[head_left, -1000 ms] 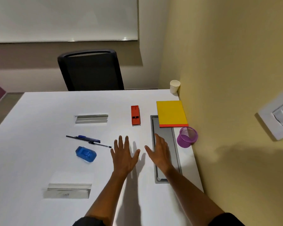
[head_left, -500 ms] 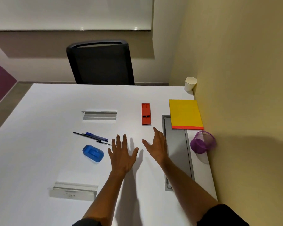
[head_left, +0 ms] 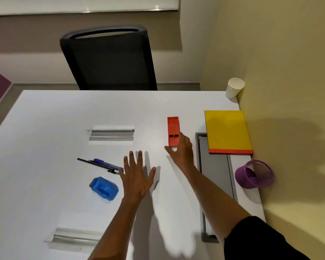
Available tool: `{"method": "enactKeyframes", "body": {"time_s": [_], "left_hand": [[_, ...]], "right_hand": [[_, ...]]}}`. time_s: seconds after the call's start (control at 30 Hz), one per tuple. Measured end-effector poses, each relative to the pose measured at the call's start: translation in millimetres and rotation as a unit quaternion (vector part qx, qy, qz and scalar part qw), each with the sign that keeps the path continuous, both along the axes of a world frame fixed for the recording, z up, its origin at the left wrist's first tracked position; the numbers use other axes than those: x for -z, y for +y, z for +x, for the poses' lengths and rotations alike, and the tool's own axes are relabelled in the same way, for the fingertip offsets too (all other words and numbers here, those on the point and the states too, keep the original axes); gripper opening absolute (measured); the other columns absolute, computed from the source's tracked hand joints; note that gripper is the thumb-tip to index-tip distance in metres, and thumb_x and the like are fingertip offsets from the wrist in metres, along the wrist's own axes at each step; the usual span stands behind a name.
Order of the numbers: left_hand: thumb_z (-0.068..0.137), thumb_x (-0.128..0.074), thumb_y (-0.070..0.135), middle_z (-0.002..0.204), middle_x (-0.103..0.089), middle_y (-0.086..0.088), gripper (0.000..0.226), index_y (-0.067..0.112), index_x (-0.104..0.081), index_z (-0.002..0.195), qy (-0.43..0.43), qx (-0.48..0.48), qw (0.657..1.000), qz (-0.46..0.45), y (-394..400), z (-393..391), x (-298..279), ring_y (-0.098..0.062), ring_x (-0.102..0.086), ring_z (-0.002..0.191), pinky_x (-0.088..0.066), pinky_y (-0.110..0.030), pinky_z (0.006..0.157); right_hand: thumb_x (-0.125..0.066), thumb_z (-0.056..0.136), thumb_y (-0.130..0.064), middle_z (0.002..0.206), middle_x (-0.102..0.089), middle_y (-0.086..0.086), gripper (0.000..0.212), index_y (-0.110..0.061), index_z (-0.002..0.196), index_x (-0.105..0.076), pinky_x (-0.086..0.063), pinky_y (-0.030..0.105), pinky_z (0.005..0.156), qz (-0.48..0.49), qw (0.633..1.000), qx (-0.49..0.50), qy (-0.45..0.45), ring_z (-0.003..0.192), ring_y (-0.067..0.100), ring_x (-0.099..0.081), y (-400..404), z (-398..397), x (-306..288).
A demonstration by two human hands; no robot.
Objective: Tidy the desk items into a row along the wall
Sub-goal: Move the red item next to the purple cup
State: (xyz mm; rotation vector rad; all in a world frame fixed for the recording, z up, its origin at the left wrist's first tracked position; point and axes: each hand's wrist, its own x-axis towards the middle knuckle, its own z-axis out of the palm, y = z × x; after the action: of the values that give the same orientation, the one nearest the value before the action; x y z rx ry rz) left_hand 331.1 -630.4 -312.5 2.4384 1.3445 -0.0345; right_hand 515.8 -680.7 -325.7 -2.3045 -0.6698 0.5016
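The near end of the red stapler [head_left: 173, 131] is reached by the right hand [head_left: 182, 151], fingers apart, not yet clamped; its long axis runs parallel to the wall [head_left: 289, 72].

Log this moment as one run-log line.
right hand: at near end of red stapler, grip unclear | left hand: open, over desk | pens, blue dispenser: unmoved from mid-desk

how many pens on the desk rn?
2, as far as shows: a black pen and a blue pen, lying side by side left of the left hand, just beyond the blue tape dispenser. They overlap, so a third beneath can't be ruled out.
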Motion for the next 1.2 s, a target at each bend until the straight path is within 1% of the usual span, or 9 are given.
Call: {"method": "enactKeyframes", "body": {"time_s": [0.13, 0.27, 0.47, 0.57, 0.73, 0.83, 0.97, 1.07, 1.2], "left_hand": [[0.072, 0.001, 0.085, 0.161, 0.005, -0.001, 0.093, 0.035, 0.000, 0.151, -0.006, 0.007, 1.000, -0.010, 6.7, 4.1, 4.7, -0.026, 0.004, 0.149, -0.006, -0.058, 0.116], [0.072, 0.002, 0.085, 0.161, 0.006, 0.000, 0.094, 0.035, 0.000, 0.151, -0.007, 0.007, 1.000, -0.009, 8.4, 4.3, 7.2, -0.026, 0.005, 0.149, -0.006, -0.058, 0.116], [0.069, 0.005, 0.087, 0.161, 0.007, -0.001, 0.098, 0.034, 0.002, 0.151, 0.000, 0.016, 1.000, -0.009, 10.5, -1.0, 4.1, -0.026, 0.006, 0.149, -0.005, -0.057, 0.116], [0.071, 0.003, 0.086, 0.161, 0.003, -0.001, 0.097, 0.033, -0.001, 0.151, -0.005, 0.014, 1.000, -0.005, 6.1, -2.7, 3.8, -0.026, 0.003, 0.149, -0.006, -0.057, 0.115], [0.071, 0.002, 0.085, 0.161, 0.004, -0.001, 0.096, 0.033, -0.001, 0.151, -0.004, 0.031, 0.999, -0.025, -16.2, -1.7, -9.5, -0.027, 0.004, 0.149, -0.004, -0.058, 0.115], [0.072, -0.004, 0.083, 0.161, 0.007, -0.001, 0.094, 0.034, 0.002, 0.151, -0.003, 0.040, 0.999, -0.033, -31.2, -2.2, -24.3, -0.026, 0.007, 0.148, -0.003, -0.058, 0.116], [0.077, -0.015, 0.078, 0.161, 0.008, 0.000, 0.087, 0.035, 0.006, 0.150, -0.009, 0.055, 0.998, -0.042, -53.4, -5.4, -42.6, -0.026, 0.009, 0.148, -0.002, -0.058, 0.116], [0.074, -0.009, 0.081, 0.161, 0.006, 0.000, 0.090, 0.035, 0.006, 0.150, -0.021, 0.076, 0.996, -0.039, -74.6, -5.7, -52.9, -0.027, 0.008, 0.148, -0.001, -0.058, 0.115], [0.072, -0.006, 0.081, 0.161, 0.006, -0.001, 0.091, 0.036, 0.008, 0.149, -0.028, 0.105, 0.993, -0.046, -106.1, -5.5, -62.5, -0.027, 0.008, 0.148, 0.000, -0.058, 0.115]], "right_hand": [[-0.075, 0.075, -0.045, 0.130, -0.051, 0.009, 0.080, -0.020, 0.139, -0.034, -0.054, 0.046, 0.088, 0.010, 0.999, 0.045, 0.016, 0.114, 0.029, -0.054, 22.3, 8.9, 13.0], [-0.076, 0.076, -0.038, 0.126, -0.053, 0.012, 0.075, -0.016, 0.137, -0.039, -0.052, 0.044, 0.091, 0.006, 0.998, 0.067, 0.000, 0.111, 0.030, -0.053, 36.1, 15.1, 20.7], [-0.077, 0.073, -0.030, 0.117, -0.056, 0.012, 0.063, -0.013, 0.127, -0.048, -0.053, 0.042, 0.088, -0.006, 0.996, 0.090, -0.002, 0.103, 0.029, -0.055, 30.1, 10.5, 22.5], [-0.078, 0.073, -0.033, 0.114, -0.058, 0.010, 0.061, -0.015, 0.125, -0.050, -0.055, 0.043, 0.086, -0.005, 0.996, 0.085, 0.000, 0.100, 0.028, -0.057, 14.4, 3.1, 22.5], [-0.078, 0.072, -0.031, 0.110, -0.060, 0.010, 0.056, -0.014, 0.120, -0.054, -0.056, 0.043, 0.082, -0.014, 0.996, 0.088, -0.010, 0.098, 0.029, -0.058, -22.3, -8.8, 13.1], [-0.078, 0.073, -0.031, 0.112, -0.061, 0.010, 0.057, -0.014, 0.122, -0.054, -0.057, 0.041, 0.081, -0.004, 0.995, 0.096, -0.015, 0.100, 0.029, -0.060, -49.7, -21.3, 2.0], [-0.080, 0.073, -0.030, 0.117, -0.061, 0.010, 0.064, -0.013, 0.126, -0.051, -0.056, 0.040, 0.086, 0.034, 0.994, 0.101, -0.021, 0.105, 0.027, -0.058, -88.9, -41.8, -10.9], [-0.081, 0.071, -0.026, 0.112, -0.063, 0.011, 0.058, -0.011, 0.121, -0.056, -0.056, 0.039, 0.084, 0.065, 0.991, 0.115, -0.028, 0.100, 0.028, -0.060, -121.2, -54.5, -17.0], [-0.079, 0.070, -0.026, 0.102, -0.064, 0.010, 0.052, -0.011, 0.115, -0.058, -0.057, 0.038, 0.075, 0.070, 0.987, 0.132, -0.057, 0.090, 0.029, -0.060, -168.7, -66.8, -20.7]]}}
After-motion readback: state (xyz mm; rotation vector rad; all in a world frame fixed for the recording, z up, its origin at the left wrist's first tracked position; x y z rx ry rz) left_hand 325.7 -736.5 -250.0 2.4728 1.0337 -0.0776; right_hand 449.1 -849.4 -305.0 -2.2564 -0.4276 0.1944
